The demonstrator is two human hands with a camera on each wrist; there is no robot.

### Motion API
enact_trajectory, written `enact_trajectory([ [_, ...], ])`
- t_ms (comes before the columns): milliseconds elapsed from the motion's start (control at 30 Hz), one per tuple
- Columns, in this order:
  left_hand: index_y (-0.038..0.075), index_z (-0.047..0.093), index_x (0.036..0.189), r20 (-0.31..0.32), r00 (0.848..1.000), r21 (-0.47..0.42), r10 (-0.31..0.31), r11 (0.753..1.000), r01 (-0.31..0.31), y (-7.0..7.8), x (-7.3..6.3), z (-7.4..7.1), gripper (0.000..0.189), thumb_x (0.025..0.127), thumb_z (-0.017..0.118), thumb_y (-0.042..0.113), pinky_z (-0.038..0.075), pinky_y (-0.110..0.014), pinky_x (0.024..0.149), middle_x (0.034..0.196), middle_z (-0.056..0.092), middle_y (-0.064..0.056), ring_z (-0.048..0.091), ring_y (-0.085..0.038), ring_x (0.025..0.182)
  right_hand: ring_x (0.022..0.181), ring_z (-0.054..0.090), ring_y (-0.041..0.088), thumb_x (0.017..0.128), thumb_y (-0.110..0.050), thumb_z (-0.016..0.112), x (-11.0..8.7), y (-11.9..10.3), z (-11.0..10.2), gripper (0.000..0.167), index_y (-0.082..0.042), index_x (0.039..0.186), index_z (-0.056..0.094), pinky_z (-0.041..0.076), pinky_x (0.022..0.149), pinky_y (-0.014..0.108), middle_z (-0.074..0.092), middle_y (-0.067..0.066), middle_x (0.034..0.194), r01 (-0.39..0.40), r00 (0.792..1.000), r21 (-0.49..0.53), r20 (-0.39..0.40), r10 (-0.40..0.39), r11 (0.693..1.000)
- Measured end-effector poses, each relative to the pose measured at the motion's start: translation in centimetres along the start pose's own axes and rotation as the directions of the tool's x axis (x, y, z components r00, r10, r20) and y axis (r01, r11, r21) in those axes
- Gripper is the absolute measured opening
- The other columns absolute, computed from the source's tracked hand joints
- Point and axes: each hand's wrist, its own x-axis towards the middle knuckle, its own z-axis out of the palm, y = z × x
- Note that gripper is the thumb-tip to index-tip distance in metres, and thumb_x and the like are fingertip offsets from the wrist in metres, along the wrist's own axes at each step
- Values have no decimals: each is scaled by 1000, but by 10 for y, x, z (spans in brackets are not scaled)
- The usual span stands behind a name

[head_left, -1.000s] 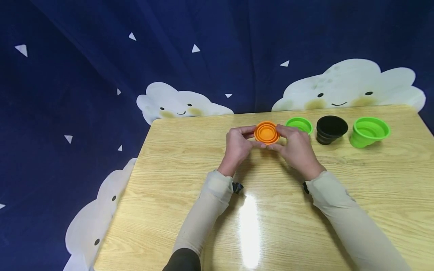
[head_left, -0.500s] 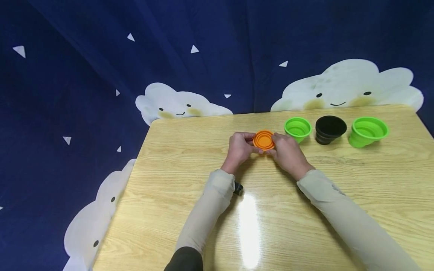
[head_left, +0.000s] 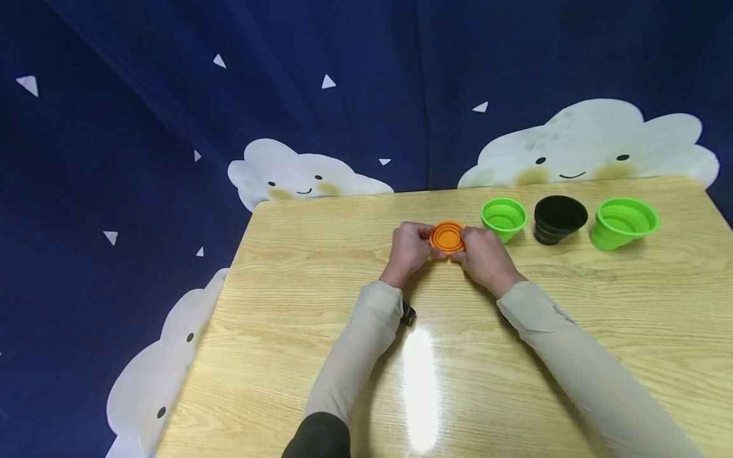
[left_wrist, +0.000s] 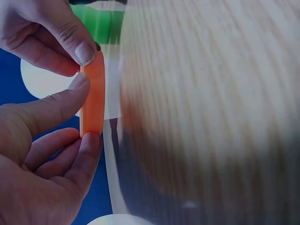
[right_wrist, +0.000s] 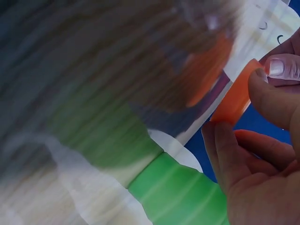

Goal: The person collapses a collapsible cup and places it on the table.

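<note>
An orange collapsible cup (head_left: 446,237), folded flat into concentric rings, is held between both hands above the table. My left hand (head_left: 408,247) grips its left edge, thumb at the near side and fingers at the far side. On the opposite edge, my right hand (head_left: 485,257) pinches the rim the same way. In the left wrist view the flat orange cup (left_wrist: 93,96) appears edge-on as a thin band. The right wrist view also shows the orange cup (right_wrist: 234,96) from the side, with fingertips of both hands on it.
To the right along the back of the wooden table (head_left: 286,286) stand a small green cup (head_left: 504,217), a black cup (head_left: 559,218) and a larger green cup (head_left: 623,222), all opened out. A dark blue curtain (head_left: 372,95) with clouds hangs behind.
Both hands have brought the orange cup slightly nearer and a little left, away from the small green cup, which now shows fully. Over the last half second they barely move.
</note>
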Motion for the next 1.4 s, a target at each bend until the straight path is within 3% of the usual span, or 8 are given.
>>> enact_trajectory([
  [567, 4, 78, 109, 26, 1000, 0, 9, 1000, -9, -4, 6, 9, 51, 61, 97, 3, 51, -17, 75, 97, 77, -5, 67, -12, 88, 83, 65, 42, 84, -9, 83, 2, 5, 5, 29, 11, 93, 65, 53, 75, 53, 65, 26, 87, -10, 1000, -34, 5, 10, 999],
  [833, 2, 76, 114, 56, 998, -17, 27, 1000, -26, -6, 6, 8, 55, 63, 95, 0, 53, -18, 80, 103, 76, -7, 69, -17, 95, 89, 65, 43, 84, -6, 82, 1, 2, 5, 31, 12, 103, 65, 53, 79, 54, 66, 27, 95, -39, 999, 12, 12, 38, 999],
  [1000, 0, 73, 120, 79, 996, -8, 46, 999, -46, -3, 6, 2, 62, 62, 96, 1, 52, -19, 81, 108, 75, -9, 68, -19, 96, 96, 63, 41, 86, -1, 78, -4, -1, -2, 32, 8, 113, 64, 52, 85, 55, 65, 25, 103, -5, 1000, 45, 8, 5, 999],
  [1200, 2, 71, 125, 35, 998, 78, 54, 995, -57, 10, 2, -7, 66, 65, 96, 7, 53, -26, 82, 107, 73, -12, 65, -23, 95, 103, 63, 42, 89, -5, 76, -17, -9, -19, 43, 9, 128, 61, 51, 90, 57, 65, 27, 116, 32, 999, 72, 7, -33, 997],
  [1400, 3, 70, 126, 21, 994, -7, 110, 994, -110, 33, -8, -10, 61, 70, 93, 7, 55, -26, 88, 118, 71, -15, 68, -24, 107, 92, 68, 39, 90, -10, 77, -35, -7, -37, 43, 5, 127, 64, 56, 79, 55, 68, 26, 113, 32, 992, 138, -126, -15, 990],
])
